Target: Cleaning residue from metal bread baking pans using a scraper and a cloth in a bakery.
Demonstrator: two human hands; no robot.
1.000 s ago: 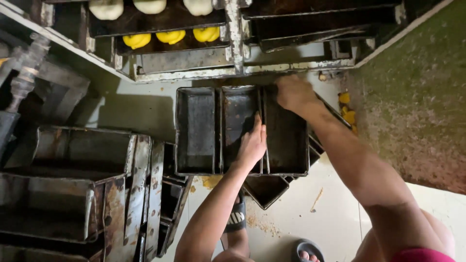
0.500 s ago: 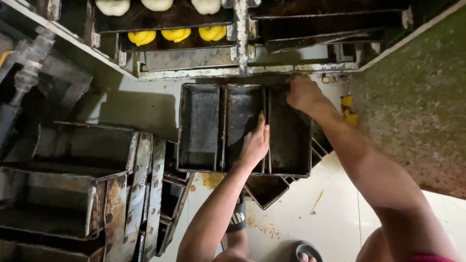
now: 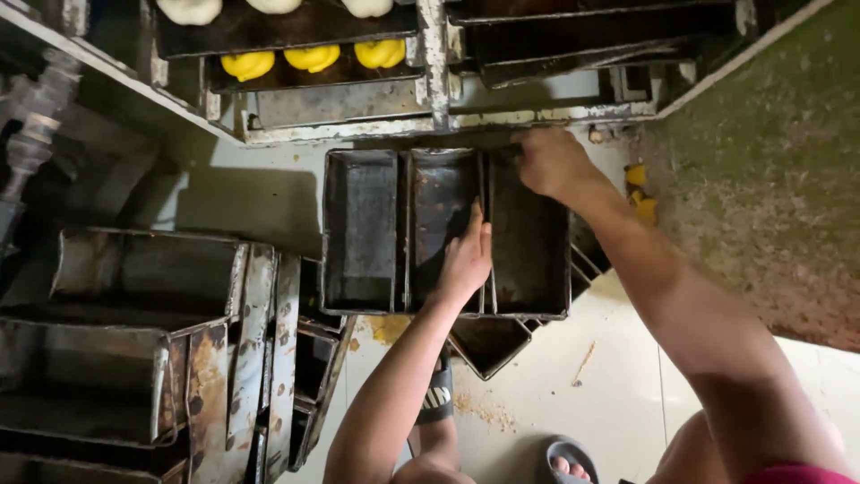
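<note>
head view, looking straight down. three-slot strapped loaf tin set (image 3: 363, 233), dark and worn, sits on top of other tins just below a metal rack frame (image 3: 430, 121). long axis of each slot runs away from the person toward the rack; the three slots line up side by side left to right.

left hand (image 3: 466, 260) lies flat, fingers stretched out and together, pressed on the divider between the middle slot and the right slot, palm near the set's close edge. not wrapped around anything, just flat contact.

right hand (image 3: 551, 161) is at the far right corner of the set, fingers curled over the far rim of the right slot. grip looks closed on that rim, but fingertips are hidden behind the edge so can't confirm fully.

so the tin set lies directly under both grips: bulk of it spreads left of the left hand and toward the person from the right hand. right hand is nearer the rack, left hand nearer the person's body.

beyond the right grip: rack trays with yellow dough pieces (image 3: 312, 58) and pale dough pieces (image 3: 188, 11). well left of the left grip: stack of empty loaf tins (image 3: 134, 341). under the set: another tin corner (image 3: 488, 345) pokes out. pale floor (image 3: 555, 394) and a sandalled foot (image 3: 566, 462) near the person.
</note>
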